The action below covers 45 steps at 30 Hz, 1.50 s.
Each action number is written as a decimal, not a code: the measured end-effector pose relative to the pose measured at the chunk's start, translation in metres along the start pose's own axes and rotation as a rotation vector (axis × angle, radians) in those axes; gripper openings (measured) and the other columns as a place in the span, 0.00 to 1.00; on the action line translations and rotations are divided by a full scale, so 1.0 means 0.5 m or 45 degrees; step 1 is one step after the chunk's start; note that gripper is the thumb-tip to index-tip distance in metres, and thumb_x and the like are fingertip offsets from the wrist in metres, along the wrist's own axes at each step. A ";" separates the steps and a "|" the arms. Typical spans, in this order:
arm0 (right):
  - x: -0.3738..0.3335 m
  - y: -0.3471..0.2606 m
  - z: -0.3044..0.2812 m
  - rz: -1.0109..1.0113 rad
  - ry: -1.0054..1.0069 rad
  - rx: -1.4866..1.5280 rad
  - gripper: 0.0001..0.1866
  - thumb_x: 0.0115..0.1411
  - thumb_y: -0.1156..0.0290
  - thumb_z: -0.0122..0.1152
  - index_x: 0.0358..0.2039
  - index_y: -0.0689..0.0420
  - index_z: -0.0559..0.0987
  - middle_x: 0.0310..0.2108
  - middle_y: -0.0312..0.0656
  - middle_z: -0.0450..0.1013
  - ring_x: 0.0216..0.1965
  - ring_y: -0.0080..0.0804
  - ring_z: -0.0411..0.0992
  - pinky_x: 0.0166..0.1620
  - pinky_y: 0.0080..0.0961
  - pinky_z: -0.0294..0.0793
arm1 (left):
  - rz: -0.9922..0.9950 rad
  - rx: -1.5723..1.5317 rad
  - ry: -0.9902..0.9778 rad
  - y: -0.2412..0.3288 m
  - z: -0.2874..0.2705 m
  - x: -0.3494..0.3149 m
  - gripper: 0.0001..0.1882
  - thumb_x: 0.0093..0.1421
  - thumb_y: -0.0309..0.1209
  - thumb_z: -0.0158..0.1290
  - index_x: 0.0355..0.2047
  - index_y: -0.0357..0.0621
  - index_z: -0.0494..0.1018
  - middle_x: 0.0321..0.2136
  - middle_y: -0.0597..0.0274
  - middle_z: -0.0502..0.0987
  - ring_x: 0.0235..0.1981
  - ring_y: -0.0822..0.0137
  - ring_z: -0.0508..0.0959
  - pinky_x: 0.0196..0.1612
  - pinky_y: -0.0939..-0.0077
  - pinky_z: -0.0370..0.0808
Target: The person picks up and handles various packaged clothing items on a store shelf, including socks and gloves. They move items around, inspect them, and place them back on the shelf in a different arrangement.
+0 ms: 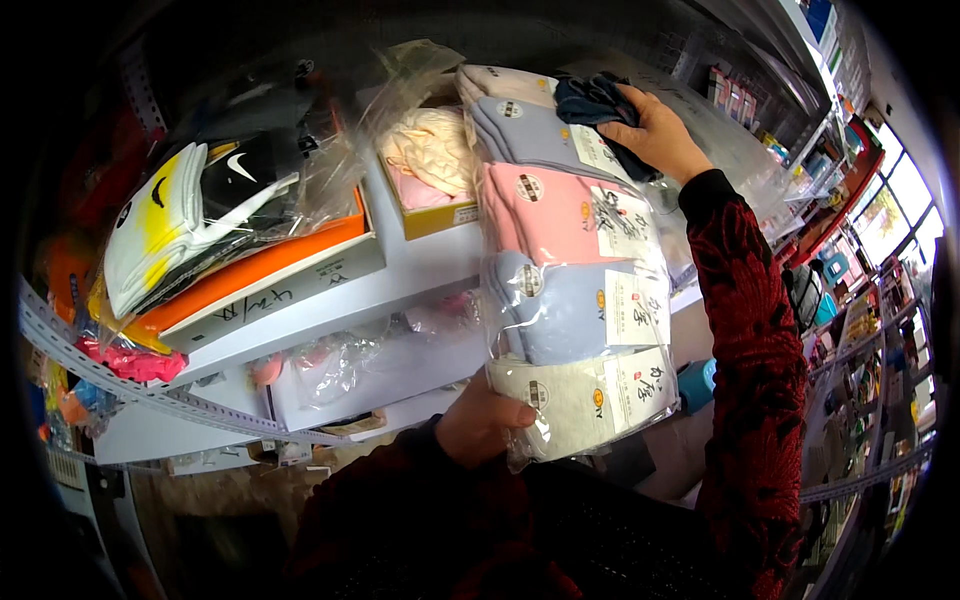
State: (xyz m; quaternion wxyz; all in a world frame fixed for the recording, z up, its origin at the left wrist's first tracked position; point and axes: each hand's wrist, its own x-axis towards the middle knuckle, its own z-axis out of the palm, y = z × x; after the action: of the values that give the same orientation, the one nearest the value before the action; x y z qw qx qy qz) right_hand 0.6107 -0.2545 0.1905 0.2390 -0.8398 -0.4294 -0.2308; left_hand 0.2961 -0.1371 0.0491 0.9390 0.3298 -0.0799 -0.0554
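A long clear plastic pack of folded socks [555, 210], in cream, grey-blue, pink and pale grey with white labels, is tilted up in front of the shelf. My left hand [478, 420] grips its lower left corner, thumb on top of the plastic. At the pack's upper right, my right hand [655, 130] is closed on a crumpled dark blue cloth [590, 103], its fingers partly hidden. The cloth lies against the top of the pack; its exact kind cannot be made out.
An orange and grey box [280, 285] holds bagged white, yellow and black socks [165, 225] on the shelf. Beside it, a small yellow box [435, 218] holds cream and pink cloth. A perforated metal rail [190, 405] edges the shelf. Stocked shelving [870, 370] runs along the right.
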 end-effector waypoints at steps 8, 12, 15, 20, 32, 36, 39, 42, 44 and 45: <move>-0.262 -0.150 -0.085 -0.192 -0.199 0.247 0.28 0.38 0.74 0.61 0.45 0.56 0.72 0.37 0.49 0.68 0.39 0.47 0.69 0.42 0.33 0.69 | -0.065 -0.158 -0.007 0.012 -0.011 0.000 0.28 0.38 0.21 0.49 0.45 0.33 0.65 0.39 0.53 0.74 0.42 0.60 0.74 0.46 0.67 0.71; -0.382 -0.240 -0.134 -0.139 -0.619 0.278 0.28 0.35 0.75 0.63 0.42 0.53 0.74 0.39 0.49 0.68 0.40 0.49 0.69 0.40 0.36 0.71 | -0.164 -0.277 -0.196 0.011 -0.055 0.015 0.25 0.39 0.18 0.47 0.43 0.33 0.67 0.38 0.54 0.74 0.41 0.59 0.74 0.45 0.67 0.71; -0.396 -0.299 -0.165 -0.323 -0.821 0.328 0.28 0.35 0.73 0.65 0.43 0.49 0.75 0.39 0.48 0.68 0.39 0.48 0.70 0.38 0.34 0.73 | -0.004 0.074 0.042 -0.025 -0.073 0.021 0.38 0.36 0.21 0.41 0.54 0.32 0.58 0.48 0.43 0.68 0.50 0.50 0.70 0.52 0.56 0.68; -0.236 -0.364 -0.213 -0.550 -0.457 -0.132 0.24 0.36 0.73 0.65 0.39 0.48 0.75 0.37 0.46 0.69 0.37 0.46 0.71 0.37 0.33 0.73 | -0.024 -0.261 -0.024 0.005 -0.047 0.012 0.43 0.39 0.13 0.41 0.60 0.45 0.47 0.47 0.51 0.67 0.48 0.55 0.70 0.51 0.60 0.68; 0.043 -0.317 0.017 -0.663 -0.273 -0.870 0.17 0.50 0.69 0.53 0.43 0.45 0.76 0.39 0.44 0.69 0.39 0.43 0.70 0.40 0.34 0.71 | 0.057 -0.201 -0.004 -0.024 -0.031 0.044 0.48 0.33 0.12 0.41 0.61 0.47 0.49 0.51 0.62 0.64 0.47 0.66 0.69 0.35 0.80 0.70; -0.037 -0.367 -0.023 -0.841 -0.417 -0.639 0.16 0.45 0.71 0.58 0.39 0.46 0.77 0.36 0.41 0.69 0.37 0.41 0.71 0.37 0.32 0.72 | 0.155 -0.179 0.034 -0.014 -0.036 0.042 0.46 0.33 0.12 0.42 0.59 0.45 0.53 0.48 0.60 0.66 0.47 0.65 0.69 0.43 0.75 0.68; -0.151 -0.396 -0.059 -0.844 -0.582 -0.580 0.14 0.47 0.72 0.54 0.37 0.46 0.77 0.36 0.42 0.67 0.35 0.40 0.70 0.31 0.31 0.74 | 0.122 -0.189 0.055 -0.016 -0.040 0.049 0.44 0.33 0.12 0.43 0.58 0.43 0.56 0.48 0.59 0.68 0.48 0.63 0.69 0.47 0.73 0.67; -0.246 -0.404 -0.098 -0.763 -0.707 -0.370 0.16 0.47 0.73 0.52 0.38 0.48 0.76 0.39 0.43 0.65 0.33 0.40 0.70 0.31 0.29 0.74 | 0.091 -0.245 -0.125 -0.036 -0.069 0.061 0.39 0.34 0.12 0.46 0.53 0.41 0.61 0.50 0.59 0.67 0.51 0.62 0.68 0.51 0.69 0.67; -0.294 -0.400 -0.121 -0.669 -0.792 -0.379 0.20 0.43 0.73 0.57 0.40 0.47 0.76 0.41 0.44 0.65 0.33 0.42 0.70 0.32 0.30 0.74 | 0.117 -0.294 -0.025 -0.039 -0.057 0.066 0.37 0.33 0.13 0.44 0.50 0.41 0.64 0.44 0.61 0.71 0.45 0.65 0.71 0.47 0.73 0.68; -0.306 -0.396 -0.135 -0.631 -0.818 -0.325 0.21 0.41 0.73 0.59 0.41 0.46 0.75 0.42 0.44 0.65 0.34 0.42 0.70 0.32 0.31 0.74 | 0.133 -0.273 -0.104 -0.038 -0.059 0.067 0.38 0.32 0.14 0.44 0.51 0.41 0.63 0.44 0.59 0.71 0.47 0.64 0.71 0.49 0.72 0.68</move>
State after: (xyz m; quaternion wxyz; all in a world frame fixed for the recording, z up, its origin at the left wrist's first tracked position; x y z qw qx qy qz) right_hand 0.3534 -0.2859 0.1927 -0.0755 -0.7633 -0.6389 -0.0591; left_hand 0.3335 -0.1390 0.0182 0.9665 0.2202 -0.1288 -0.0279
